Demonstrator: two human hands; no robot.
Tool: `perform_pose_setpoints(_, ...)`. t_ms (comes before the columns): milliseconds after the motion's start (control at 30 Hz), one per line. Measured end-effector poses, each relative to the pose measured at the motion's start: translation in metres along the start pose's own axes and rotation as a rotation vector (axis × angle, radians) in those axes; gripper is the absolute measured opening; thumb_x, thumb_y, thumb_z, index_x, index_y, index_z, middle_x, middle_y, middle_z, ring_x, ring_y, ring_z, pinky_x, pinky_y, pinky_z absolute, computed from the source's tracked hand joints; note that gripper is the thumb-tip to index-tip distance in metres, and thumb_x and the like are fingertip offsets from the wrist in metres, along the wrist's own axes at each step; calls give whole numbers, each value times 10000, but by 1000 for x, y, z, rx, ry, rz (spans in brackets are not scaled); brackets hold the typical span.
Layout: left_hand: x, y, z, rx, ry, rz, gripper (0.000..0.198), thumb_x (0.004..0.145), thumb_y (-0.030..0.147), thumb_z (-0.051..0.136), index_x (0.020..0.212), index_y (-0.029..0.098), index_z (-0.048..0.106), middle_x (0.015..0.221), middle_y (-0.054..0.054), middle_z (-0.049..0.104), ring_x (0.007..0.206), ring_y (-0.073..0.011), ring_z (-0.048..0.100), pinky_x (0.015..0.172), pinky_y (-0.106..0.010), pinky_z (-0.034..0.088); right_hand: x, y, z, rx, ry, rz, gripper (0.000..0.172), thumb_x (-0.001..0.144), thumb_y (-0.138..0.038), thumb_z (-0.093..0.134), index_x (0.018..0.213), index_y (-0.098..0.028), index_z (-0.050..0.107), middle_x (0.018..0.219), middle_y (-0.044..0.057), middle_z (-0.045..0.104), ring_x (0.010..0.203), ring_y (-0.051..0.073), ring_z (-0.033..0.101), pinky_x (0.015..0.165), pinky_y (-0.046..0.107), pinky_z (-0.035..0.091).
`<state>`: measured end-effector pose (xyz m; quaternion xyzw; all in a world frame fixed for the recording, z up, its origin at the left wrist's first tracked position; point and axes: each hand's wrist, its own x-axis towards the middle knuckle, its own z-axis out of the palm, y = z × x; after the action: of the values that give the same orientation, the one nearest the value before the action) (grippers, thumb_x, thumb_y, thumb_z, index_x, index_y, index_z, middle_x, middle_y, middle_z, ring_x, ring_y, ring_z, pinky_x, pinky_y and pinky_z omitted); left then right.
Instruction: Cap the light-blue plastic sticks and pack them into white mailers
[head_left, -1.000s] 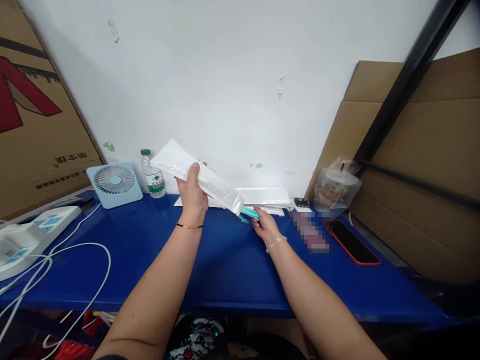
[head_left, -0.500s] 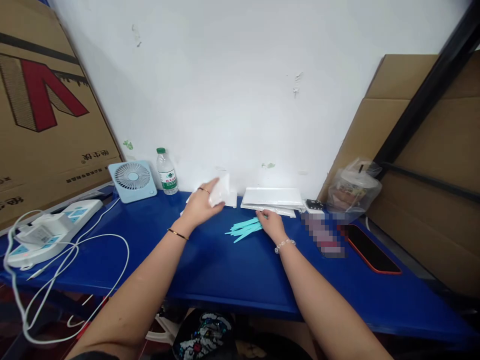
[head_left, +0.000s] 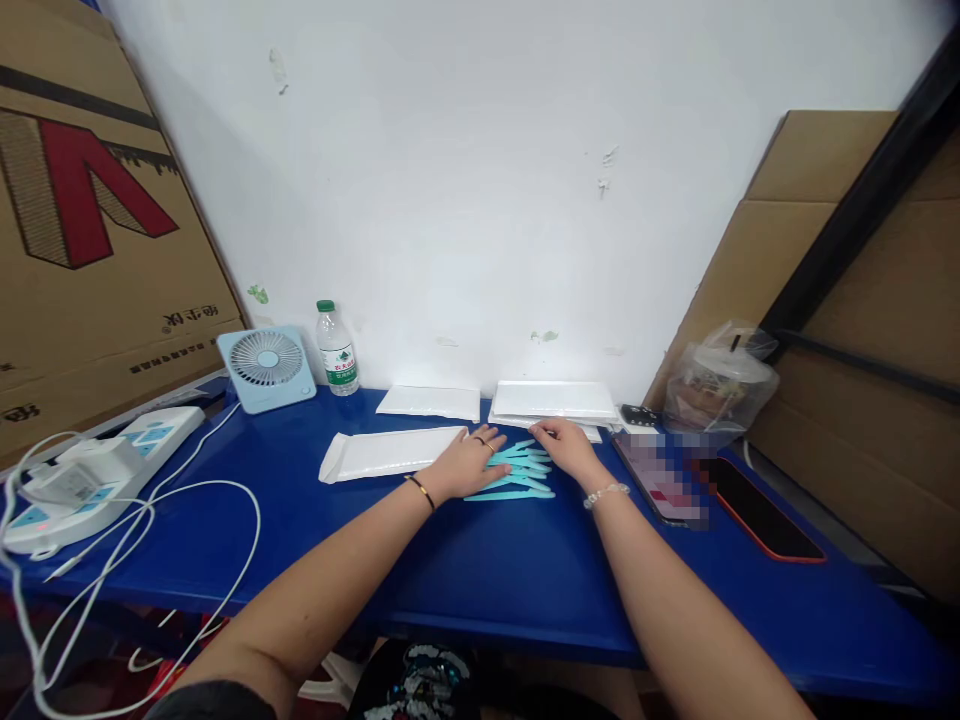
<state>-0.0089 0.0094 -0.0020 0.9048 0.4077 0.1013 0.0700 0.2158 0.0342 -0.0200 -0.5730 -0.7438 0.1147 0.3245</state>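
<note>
with the left grip (head_left: 466, 466) splayed flat over turquoise sticks (head_left: 529, 468) fanned on the desk (head_left: 510, 570), and the right grip (head_left: 564, 447) curled beside them, whether pinching unclear, this looks like spreading, calling next for light touch.

sticks (head_left: 529, 472) lie on the table (head_left: 517, 580) between left fingers (head_left: 487, 440) and right fingers (head_left: 546, 430); packet (head_left: 386, 452) left, packets (head_left: 555, 398) behind, bottle (head_left: 337, 352) and fan (head_left: 268, 366) farther left, phone (head_left: 765, 510) right

Turquoise sticks (head_left: 517, 494) partly covered (count unclear); phone (head_left: 660, 480) pixelated; carton (head_left: 97, 230) cropped.
</note>
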Motion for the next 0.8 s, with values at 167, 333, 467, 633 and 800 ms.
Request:
perform_pose_setpoints(167, 8, 33, 24, 27, -69, 73, 717, 906, 584, 268, 1408, 76, 325, 1454, -198, 332, 1359, -288, 287, 1092, -422, 248, 7, 21, -6, 37, -188, -164, 236, 809, -209, 531, 975, -173, 695, 966, 87, 636, 903, 200, 576, 834, 320, 431)
perform_pose_setpoints(333, -15, 55, 34, -1, -34, 73, 762, 891, 614, 264, 1434, 80, 276, 1480, -181, 282, 1375, -293, 248, 1103, -416, 235, -7, 23, -18, 84, -381, -112, 144, 740, -264, 634, 849, -179, 676, 870, 38, 565, 694, 142, 530, 641, 257, 439)
perform_pose_setpoints(467, -26, 62, 27, -31, -54, 62, 780, 882, 631, 274, 1427, 73, 292, 1465, -186, 314, 1361, -303, 278, 1081, -425, 278, -20, 13, -31, 84, -456, -110, 135, 774, -287, 605, 843, -182, 654, 863, 32, 568, 705, 141, 525, 643, 251, 423)
perform_pose_setpoints(633, -9, 33, 5, -9, 132, -11, 469, 950, 415, 298, 1319, 184, 474, 1267, -110, 564, 1191, -236, 489, 987, -381, 392, -22, 10, -35, 43, -426, -91, 119, 742, -262, 635, 829, -181, 647, 858, 29, 564, 729, 146, 527, 667, 256, 415)
perform_pose_setpoints(800, -1, -23, 1, 64, 68, -207, 487, 927, 348, 344, 1398, 227, 361, 1458, -102, 363, 1384, -298, 214, 1085, -540, 200, -21, 12, -32, 52, -455, -56, 71, 714, -230, 641, 752, -169, 646, 830, 25, 546, 687, 134, 513, 620, 245, 406)
